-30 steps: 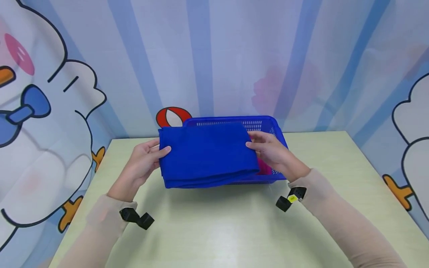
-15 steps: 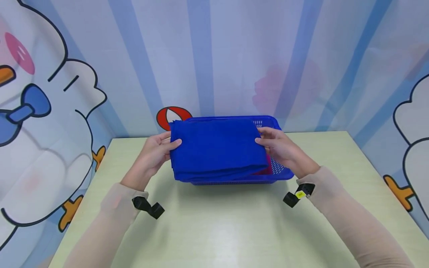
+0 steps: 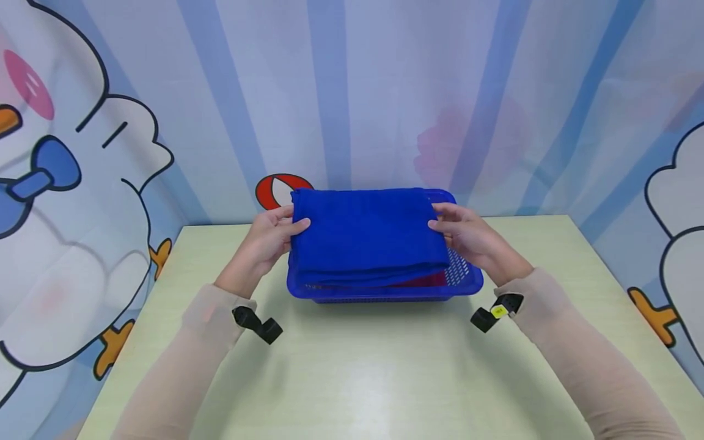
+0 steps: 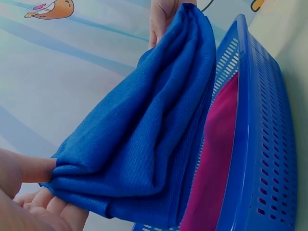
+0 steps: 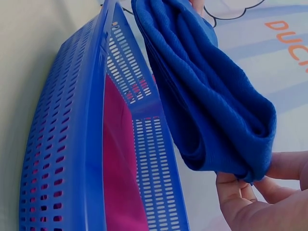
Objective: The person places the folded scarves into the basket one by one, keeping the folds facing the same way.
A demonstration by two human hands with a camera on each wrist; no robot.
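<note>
A folded blue cloth (image 3: pixel 368 232) in several layers is held level by its two short ends, over the blue plastic basket (image 3: pixel 385 294). My left hand (image 3: pixel 269 241) pinches its left end, thumb on top and fingers beneath. The right hand (image 3: pixel 467 235) pinches the opposite end the same way. In the left wrist view, the folds of the cloth (image 4: pixel 139 130) hang between both hands, above the basket rim. Inside the basket lies a magenta cloth (image 5: pixel 120 159), partly hidden in the head view by the blue one.
The basket with slotted walls (image 5: pixel 53 144) stands at the back of the pale table (image 3: pixel 363 366). Behind it hangs a light blue curtain (image 3: pixel 385 91) with cartoon birds. Small black cameras (image 3: pixel 258 324) are strapped at both wrists.
Both hands have carried the blue cloth to the right and farther back. It now overlaps the middle of the basket, and more of the basket's front rim shows.
</note>
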